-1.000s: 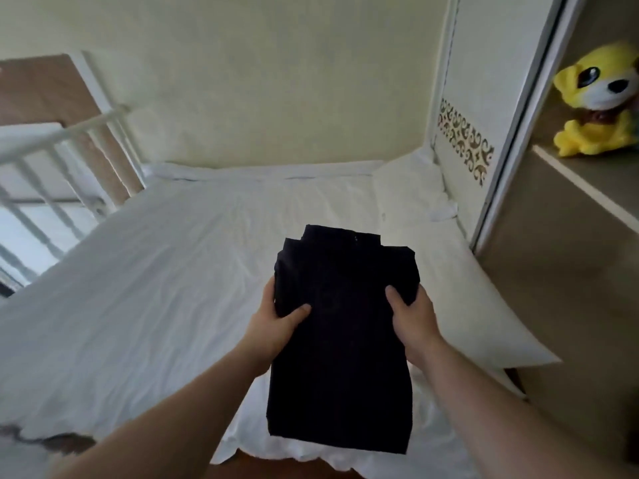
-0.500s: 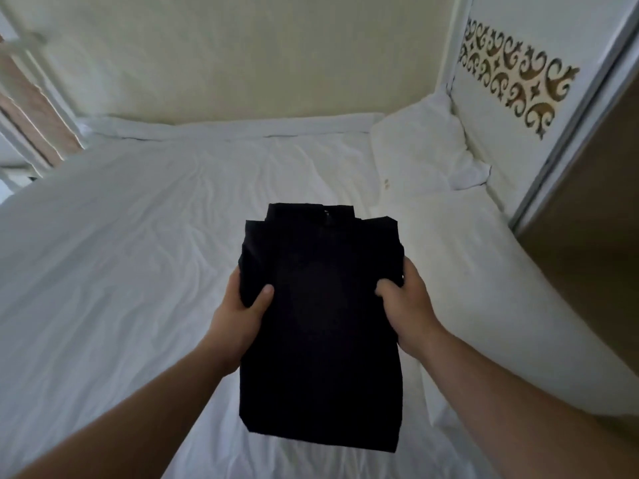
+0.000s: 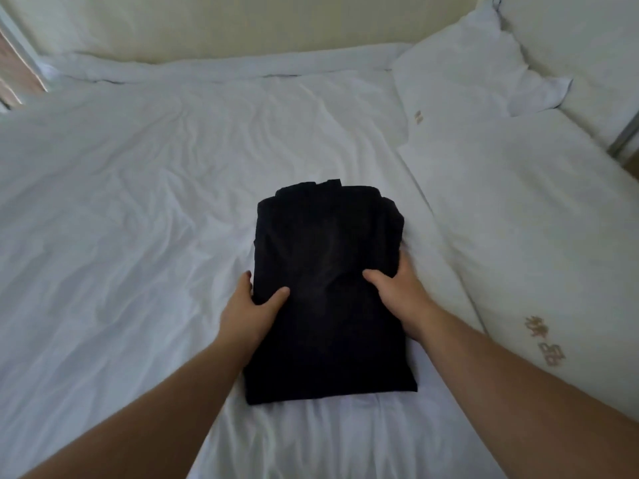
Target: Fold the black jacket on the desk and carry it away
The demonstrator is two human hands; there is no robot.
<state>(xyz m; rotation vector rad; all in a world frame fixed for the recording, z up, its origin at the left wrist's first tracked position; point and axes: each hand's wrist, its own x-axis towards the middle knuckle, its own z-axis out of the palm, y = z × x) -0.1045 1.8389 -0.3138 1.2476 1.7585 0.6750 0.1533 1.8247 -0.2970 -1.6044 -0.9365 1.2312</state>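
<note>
- The black jacket [image 3: 328, 292] is folded into a tall block. It lies on the bed [image 3: 121, 236], near the middle, a little to the right.
- The left hand [image 3: 249, 312] holds the jacket's left edge. Its thumb lies on top of the cloth and its fingers [image 3: 244, 280] curl around the side, pinching the edge.
- The right hand [image 3: 401, 295] holds the jacket's right edge. Its thumb lies on top too. Its other fingers go down the side, out of sight, so it also pinches the cloth.
- The near edge of the jacket is straight and lies flat on the sheet. The far edge is bumpy, with a small bit sticking up.
- The right edge of the jacket is just beside a long white pillow [image 3: 536, 254]. The right hand touches that pillow.
- Another white pillow [image 3: 463, 63] sits in the far right corner.
- To the left of the jacket there is a lot of open white sheet, full of wrinkles.
- There is open sheet on the far side of the jacket too, up to the pale wall [image 3: 224, 25].
- There is a strip of open sheet on the near side, between the two arms.
</note>
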